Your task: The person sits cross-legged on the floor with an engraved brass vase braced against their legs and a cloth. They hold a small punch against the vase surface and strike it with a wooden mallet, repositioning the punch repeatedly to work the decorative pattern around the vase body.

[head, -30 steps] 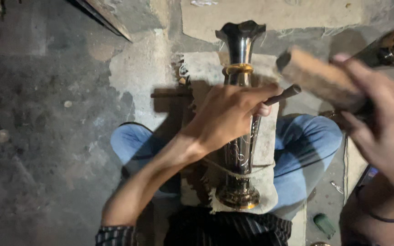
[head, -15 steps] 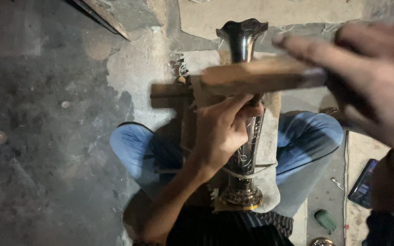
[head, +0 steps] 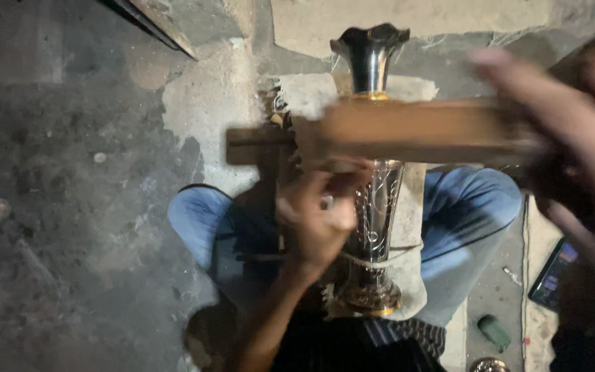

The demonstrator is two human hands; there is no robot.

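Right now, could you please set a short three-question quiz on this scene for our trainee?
1. True or false: the metal vase lies across the person's lap.
2. What does the right hand hold? A) wooden block B) brush C) cloth
3. Which hand rests against the vase?

Key:
1. True.
2. A, the wooden block, blurred, above the vase.
3. The left hand, which pinches a thin tool I cannot identify.

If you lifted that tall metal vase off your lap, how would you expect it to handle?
The metal vase looks polished, so probably slippery. Its round body would likely roll if laid loose; here it lies on cloth under the left hand. Stood up, it may tip, being tall on a small foot.
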